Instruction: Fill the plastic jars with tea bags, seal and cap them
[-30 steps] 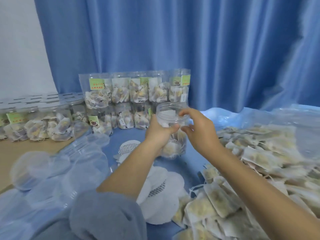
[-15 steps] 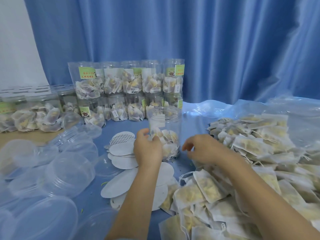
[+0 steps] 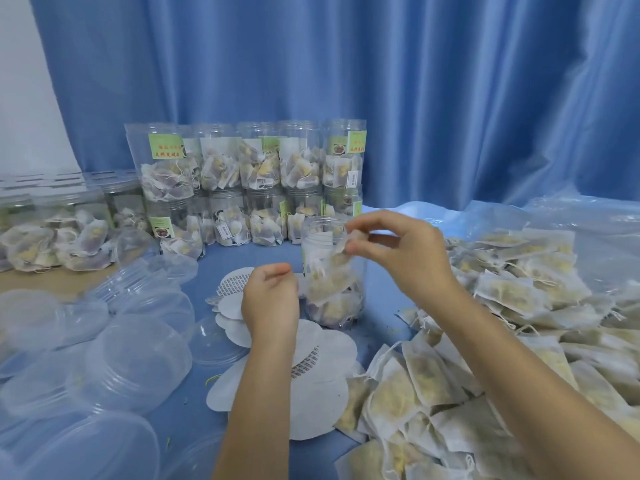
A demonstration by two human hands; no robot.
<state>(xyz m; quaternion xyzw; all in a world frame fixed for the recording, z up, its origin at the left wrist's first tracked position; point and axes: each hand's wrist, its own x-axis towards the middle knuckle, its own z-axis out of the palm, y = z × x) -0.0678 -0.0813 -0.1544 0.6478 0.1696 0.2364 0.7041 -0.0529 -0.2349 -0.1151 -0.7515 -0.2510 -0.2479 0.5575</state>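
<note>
An open clear plastic jar (image 3: 330, 292) stands upright on the blue cloth, partly filled with tea bags. My right hand (image 3: 405, 258) pinches a tea bag (image 3: 343, 242) at the jar's mouth. My left hand (image 3: 270, 299) hovers just left of the jar with curled fingers, holding nothing that I can see. A big heap of loose tea bags (image 3: 502, 341) lies to the right. White round seal discs (image 3: 311, 375) lie in front of the jar, under my left forearm. Clear plastic caps (image 3: 131, 362) are piled at the left.
Filled, labelled jars (image 3: 249, 181) are stacked in two tiers behind the open jar, with more filled jars (image 3: 52, 237) lying at the far left. A blue curtain (image 3: 415, 81) hangs behind. A clear plastic sheet (image 3: 571, 230) lies at the right rear.
My right hand picked a tea bag from the heap and lifted it to the jar's mouth. My left hand let go of the jar and now hovers beside it.
</note>
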